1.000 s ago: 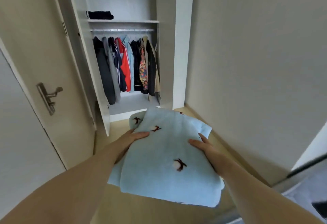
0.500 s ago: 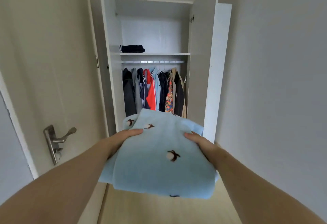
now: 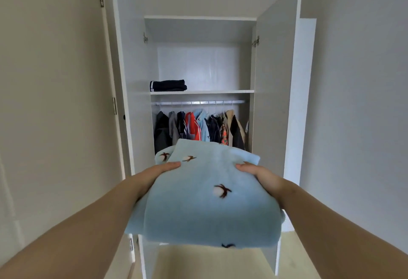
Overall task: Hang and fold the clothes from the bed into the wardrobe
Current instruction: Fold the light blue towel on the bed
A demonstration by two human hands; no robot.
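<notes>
A folded light-blue garment (image 3: 207, 201) with small brown-and-white motifs is carried flat in front of me. My left hand (image 3: 154, 174) grips its left edge, thumb on top, fingers hidden under the cloth. My right hand (image 3: 258, 175) grips its right edge the same way. Straight ahead stands the open white wardrobe (image 3: 276, 102). Its shelf (image 3: 220, 91) carries a folded dark navy garment (image 3: 168, 85) at the left. Below the shelf, several clothes (image 3: 198, 128) hang on the rail (image 3: 198, 102).
The wardrobe's left door (image 3: 123, 80) and right door (image 3: 278, 80) stand swung open on either side. A beige room door (image 3: 55, 102) fills the left side and a plain wall (image 3: 364, 102) the right. Pale wooden floor (image 3: 209, 263) shows below the garment.
The view has tilted up and moved closer to the wardrobe, so the top shelf is now in the middle. Both hands have raised the blue garment while keeping the same grip.
</notes>
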